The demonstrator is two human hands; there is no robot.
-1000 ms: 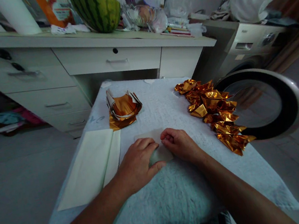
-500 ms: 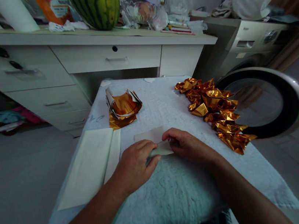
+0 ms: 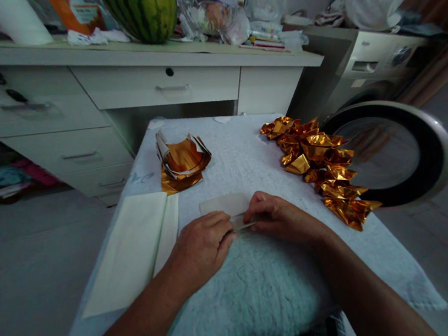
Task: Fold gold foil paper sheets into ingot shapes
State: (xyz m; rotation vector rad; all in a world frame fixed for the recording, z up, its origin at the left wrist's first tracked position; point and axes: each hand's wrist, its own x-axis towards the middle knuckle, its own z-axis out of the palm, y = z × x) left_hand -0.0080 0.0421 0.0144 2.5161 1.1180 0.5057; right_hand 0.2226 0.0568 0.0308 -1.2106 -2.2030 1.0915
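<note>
Both hands work on one piece of pale paper in the middle of the cloth-covered table. My left hand pinches its near left end between thumb and fingers. At the other end, my right hand grips the near edge with thumb and bent fingers. The near part of the sheet is folded up toward the hands, and its far part lies flat. Left of my left hand is a stack of pale paper sheets. Beyond the hands sits a curled bundle of gold foil paper.
Folded gold foil pieces lie in a heap on the table's right side. Past it stands a washing machine's open round door. A drawer desk holding a cut watermelon borders the far side.
The near part of the paper has been folded narrower between my hands. My right fingers have shifted slightly left along it. The foil pieces lie as before.
</note>
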